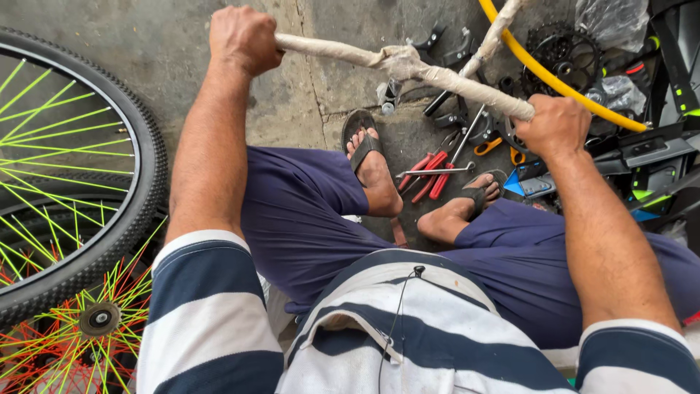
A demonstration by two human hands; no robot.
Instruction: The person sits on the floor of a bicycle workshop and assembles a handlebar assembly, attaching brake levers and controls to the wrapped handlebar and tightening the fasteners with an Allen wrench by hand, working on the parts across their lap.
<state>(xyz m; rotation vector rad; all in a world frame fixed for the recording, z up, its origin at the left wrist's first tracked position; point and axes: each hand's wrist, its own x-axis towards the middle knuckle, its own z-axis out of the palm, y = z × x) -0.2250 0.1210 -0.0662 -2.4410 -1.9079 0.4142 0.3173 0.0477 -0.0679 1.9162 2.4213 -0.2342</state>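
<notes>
Concrete floor, grey and stained, with a crack running down from the top centre; it fills the background of the head view. Person sits low, knees apart, feet in dark sandals flat on the floor.

Left hand: clenched around the left end of a handlebar wrapped in pale paper tape. Right hand: clenched around the right end of the same bar. Bar is held in the air above the feet, tilted down toward the right, with a wrapped stem branching upward near its middle.

Left edge: a black tyre on a wheel with bright green spokes; a second wheel with orange and green spokes lies below it.

Floor between and beyond the feet: red-handled pliers, a metal wrench and orange-handled scissors lying close together. Upper right: a yellow rim, a black sprocket behind it, clear plastic wrapping and black frame parts with green accents, crowded together.
</notes>
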